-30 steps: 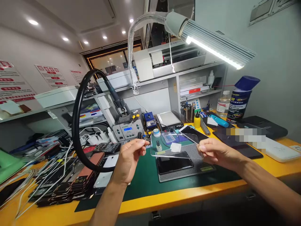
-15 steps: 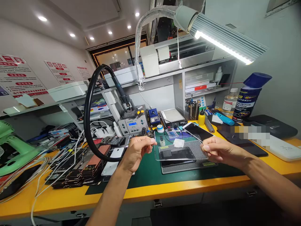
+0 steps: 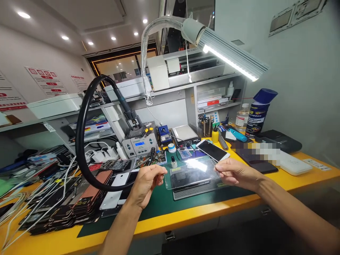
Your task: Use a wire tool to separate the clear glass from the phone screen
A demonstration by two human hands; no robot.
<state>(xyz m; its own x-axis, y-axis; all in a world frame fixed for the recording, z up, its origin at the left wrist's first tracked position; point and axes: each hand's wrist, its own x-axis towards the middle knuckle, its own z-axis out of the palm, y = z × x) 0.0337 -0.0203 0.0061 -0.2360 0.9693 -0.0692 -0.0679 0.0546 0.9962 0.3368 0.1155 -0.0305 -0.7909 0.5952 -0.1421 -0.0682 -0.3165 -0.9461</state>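
Note:
A clear rectangular sheet (image 3: 198,165) is held up above the work surface, with lamp glare across its middle. The fingertips of my left hand (image 3: 145,182) are pinched at its left edge. At the right edge, the thumb and fingers of my right hand (image 3: 233,171) grip it. Through the sheet I see a dark flat device lying on a grey perforated mat (image 3: 183,195), which rests on a green mat (image 3: 159,212). Just behind the sheet stands a small bottle with a black cap (image 3: 173,162). A white phone (image 3: 212,150) lies beyond my right hand.
A black hose (image 3: 79,138) loops at left beside a stack of phone parts (image 3: 87,198). The soldering station (image 3: 139,143) stands behind. Overhead hangs a lit lamp (image 3: 231,53). At right are a spray can (image 3: 256,118) and a white slab-shaped device (image 3: 289,163).
The view has shifted, so the bench appears further left. Both hands still hold the clear sheet, which now tilts so that bright lamp glare shows on it.

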